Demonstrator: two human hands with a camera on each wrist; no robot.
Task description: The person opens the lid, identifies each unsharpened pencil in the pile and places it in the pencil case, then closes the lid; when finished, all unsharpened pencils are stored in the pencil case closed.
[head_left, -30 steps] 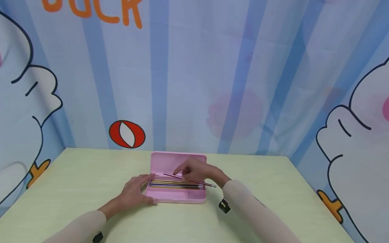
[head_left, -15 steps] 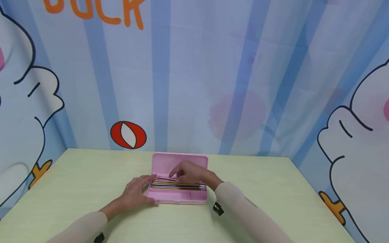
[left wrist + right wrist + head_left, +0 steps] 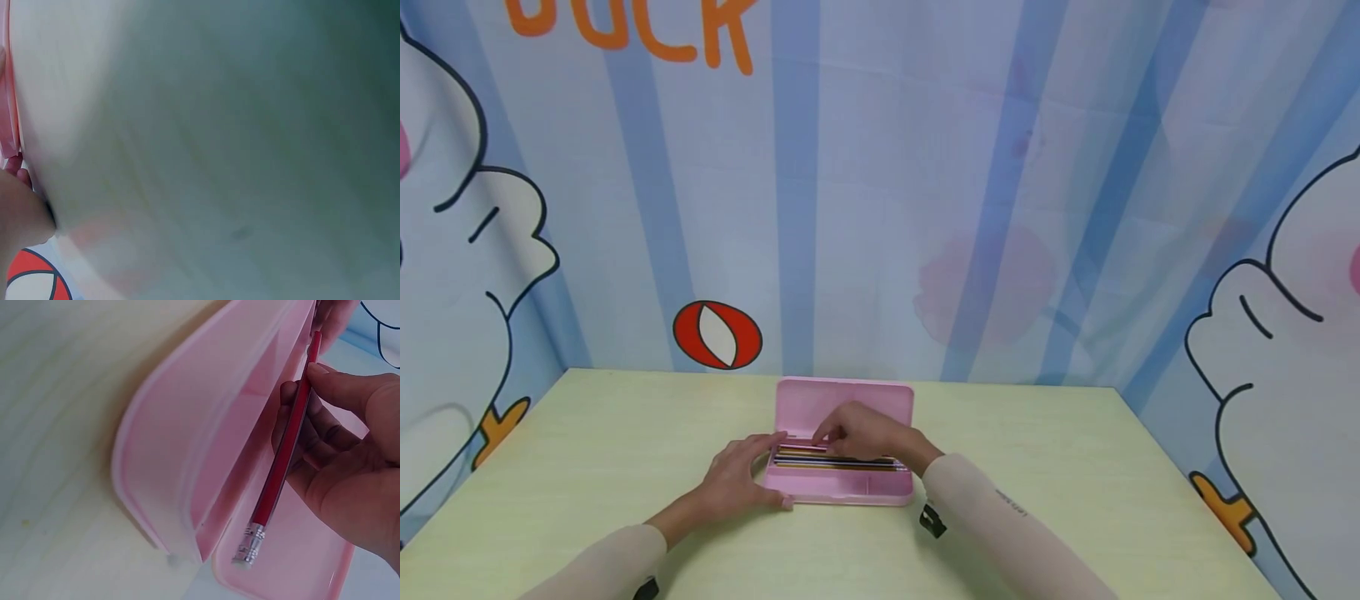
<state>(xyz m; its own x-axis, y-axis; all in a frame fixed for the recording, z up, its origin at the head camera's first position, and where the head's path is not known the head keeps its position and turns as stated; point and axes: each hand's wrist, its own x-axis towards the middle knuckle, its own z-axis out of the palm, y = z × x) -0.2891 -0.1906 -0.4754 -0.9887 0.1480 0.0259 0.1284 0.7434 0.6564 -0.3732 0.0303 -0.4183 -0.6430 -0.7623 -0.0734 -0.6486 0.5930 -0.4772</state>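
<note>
A pink pencil case (image 3: 820, 487) lies unfolded on the table, its lid (image 3: 797, 400) tipped back. Several pencils (image 3: 842, 464) lie side by side across its tray. My left hand (image 3: 730, 479) holds the case's left end, thumb at the near corner and fingertips at the far side. My right hand (image 3: 865, 433) is over the case, palm down. In the right wrist view that hand pinches a red pencil (image 3: 278, 462) between thumb and fingers, its metal eraser end toward the camera. The left wrist view catches only part of my left hand (image 3: 25, 209) and a strip of the case (image 3: 7, 119).
The pale yellow table (image 3: 1037, 467) extends to both sides of the case and in front of it. A blue striped curtain (image 3: 865, 208) with cartoon figures hangs behind the table and along both sides.
My right hand has moved left and lower with the red pencil, which stuck out past the case's right edge and now lies along the tray. My left hand has stayed at the case.
</note>
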